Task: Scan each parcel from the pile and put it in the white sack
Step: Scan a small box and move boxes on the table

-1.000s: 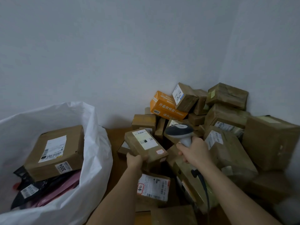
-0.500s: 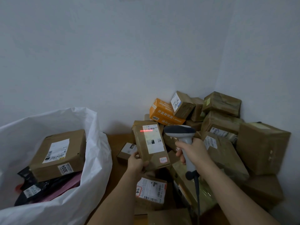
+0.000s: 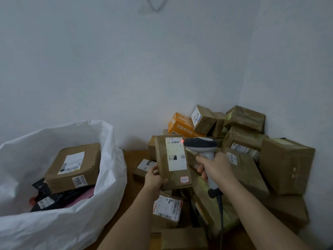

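While left hand [image 3: 154, 179] grips parcel [image 3: 173, 161] upright | scanner [image 3: 201, 146] just right

Brown parcel [image 3: 173, 161] with a white label printed in black barcodes, a red scan line across its top. Grey scanner [image 3: 201, 145]. White sack [image 3: 75, 226] holding a brown box [image 3: 73, 166], black and pink bags. Orange box [image 3: 180, 126] among the brown pile [image 3: 252, 159].

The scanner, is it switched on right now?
On. The scanner in the right hand throws a red light beside the barcode on the box held by the left hand.
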